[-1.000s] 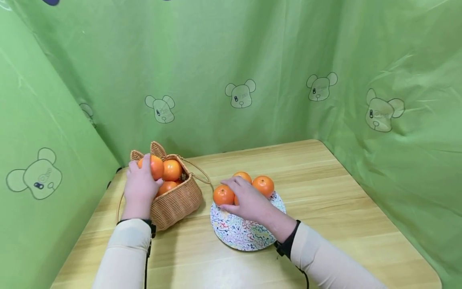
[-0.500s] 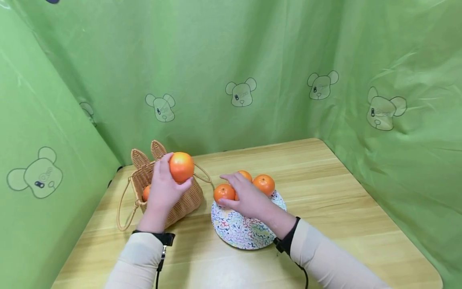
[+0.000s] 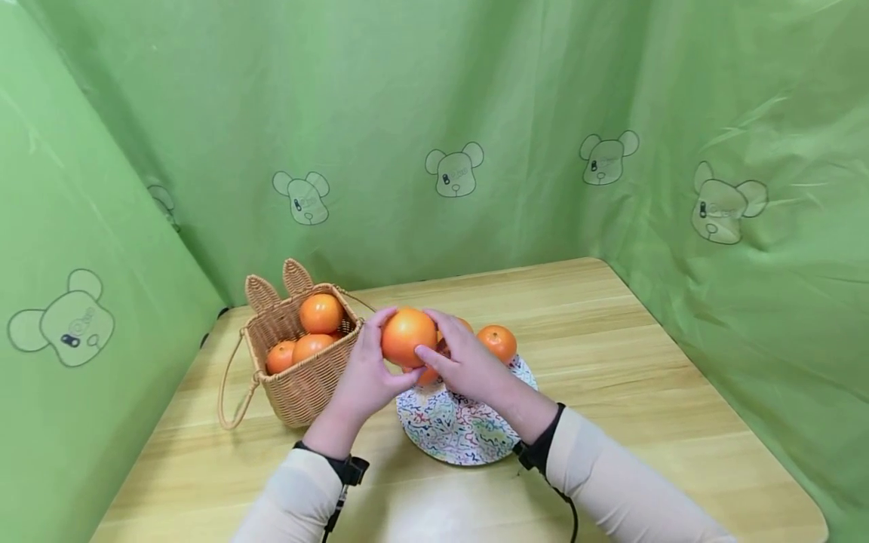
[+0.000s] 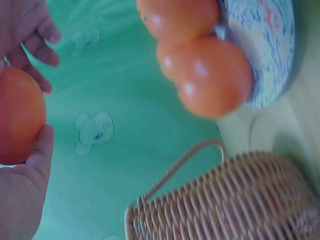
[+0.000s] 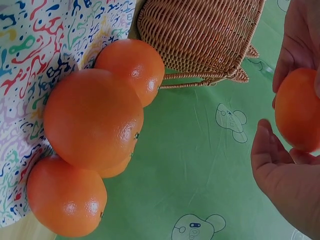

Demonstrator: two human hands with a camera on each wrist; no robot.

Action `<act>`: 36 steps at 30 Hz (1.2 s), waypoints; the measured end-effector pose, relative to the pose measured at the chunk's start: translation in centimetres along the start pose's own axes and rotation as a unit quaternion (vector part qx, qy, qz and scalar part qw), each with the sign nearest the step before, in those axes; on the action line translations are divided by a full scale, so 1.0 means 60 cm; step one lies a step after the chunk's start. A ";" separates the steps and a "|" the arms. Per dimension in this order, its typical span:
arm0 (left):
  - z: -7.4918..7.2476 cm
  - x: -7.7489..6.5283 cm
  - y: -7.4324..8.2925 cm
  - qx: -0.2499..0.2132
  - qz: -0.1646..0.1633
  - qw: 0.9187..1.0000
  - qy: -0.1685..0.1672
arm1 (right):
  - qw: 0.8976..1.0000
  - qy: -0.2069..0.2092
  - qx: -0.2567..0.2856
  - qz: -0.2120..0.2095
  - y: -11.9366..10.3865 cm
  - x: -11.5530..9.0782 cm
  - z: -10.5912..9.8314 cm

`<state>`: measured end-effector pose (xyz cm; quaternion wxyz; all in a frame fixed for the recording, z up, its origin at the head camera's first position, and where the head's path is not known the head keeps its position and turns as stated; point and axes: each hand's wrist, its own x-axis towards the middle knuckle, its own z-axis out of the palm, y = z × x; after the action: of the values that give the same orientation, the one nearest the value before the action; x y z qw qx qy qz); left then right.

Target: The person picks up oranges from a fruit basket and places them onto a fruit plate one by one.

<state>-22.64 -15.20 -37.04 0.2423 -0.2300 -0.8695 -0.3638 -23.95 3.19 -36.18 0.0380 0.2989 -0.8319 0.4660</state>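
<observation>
The left hand (image 3: 360, 377) is clamped on a glossy, round, orange-coloured fruit (image 3: 409, 337). At that hand's 9 o'clock stands a tan woven wicker basket (image 3: 305, 388), its two ears pointing to 11 o'clock; the head view looks in on several glossy oranges (image 3: 321, 313), while the left wrist view gives mainly the outer weave. The held fruit is in the air, at 2 o'clock from the left hand and 10 o'clock from the right hand (image 3: 468, 369). It looks nearly round, with no clear long axis; which way its stem end points cannot be told. The right hand's fingers are loosely bent and apart beside it; whether they press it cannot be told. At that hand's 6 o'clock lies a round white plate with multicoloured squiggles (image 3: 462, 434); the right wrist view shows four piled oranges (image 5: 93, 120) there, partly hidden in the head view.
</observation>
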 end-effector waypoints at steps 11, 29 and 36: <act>0.026 -0.003 0.008 -0.033 0.054 0.997 -0.042 | 0.994 -0.013 0.104 0.043 0.002 0.001 -0.011; 0.002 -0.001 -0.012 0.008 0.023 0.997 -0.075 | 0.988 0.000 -0.111 0.107 0.080 -0.039 -0.058; -0.006 -0.012 -0.018 0.031 0.010 0.997 -0.066 | 0.973 -0.013 -0.209 0.098 0.115 -0.062 -0.065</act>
<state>-22.63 -16.30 -37.83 0.1951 -0.2548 -0.8922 -0.3178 -25.45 10.69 -40.46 0.0432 0.2077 -0.9365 0.2793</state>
